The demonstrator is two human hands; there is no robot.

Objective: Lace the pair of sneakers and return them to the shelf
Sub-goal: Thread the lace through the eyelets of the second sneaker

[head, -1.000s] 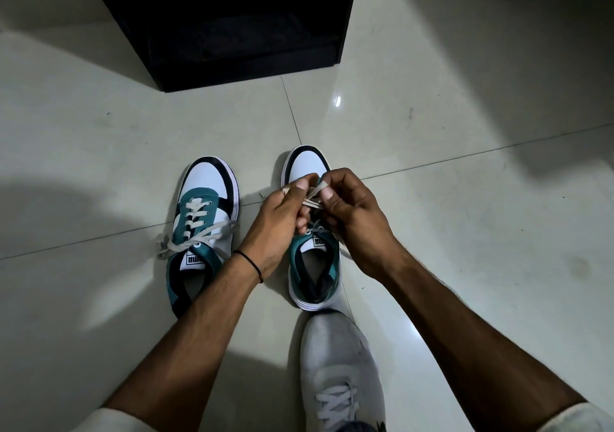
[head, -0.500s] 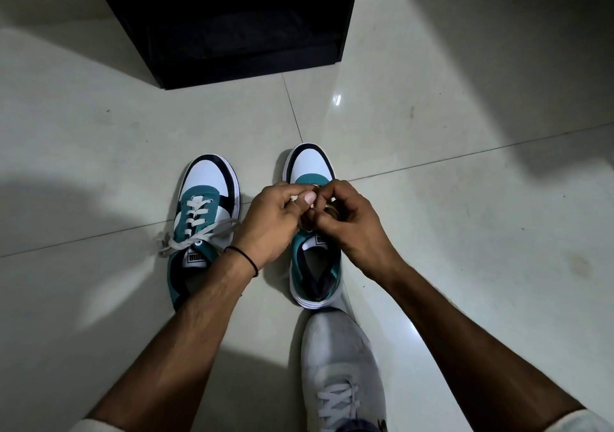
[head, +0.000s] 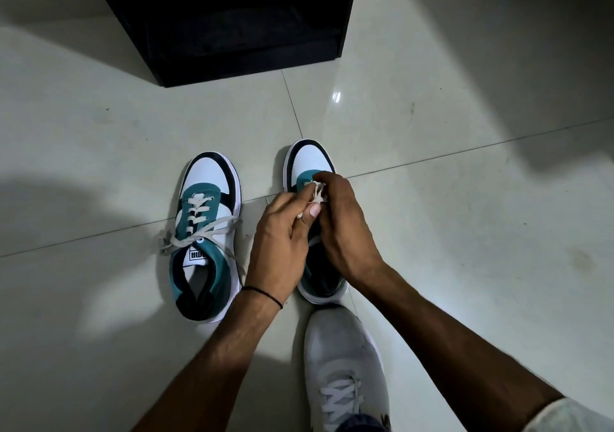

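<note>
The right sneaker (head: 310, 162) is standing on the tiled floor (head: 432, 199), just beside the laced left sneaker (head: 206, 232), toes pointing toward the dark shelf (head: 232, 32). Both hands are working over it: the left hand (head: 282, 242) and right hand (head: 345, 228) are pinching its white lace (head: 317, 192), fingers closed narrowly around it. A grey worn shoe (head: 342, 358) is sitting just behind its heel.

Glossy floor tiles (head: 432, 232); cloth lace (head: 317, 194).

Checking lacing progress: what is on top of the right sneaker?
Both hands, left and right, over the right sneaker, pinching its white lace. They cover the eyelets, so how far it is laced cannot be seen.
</note>
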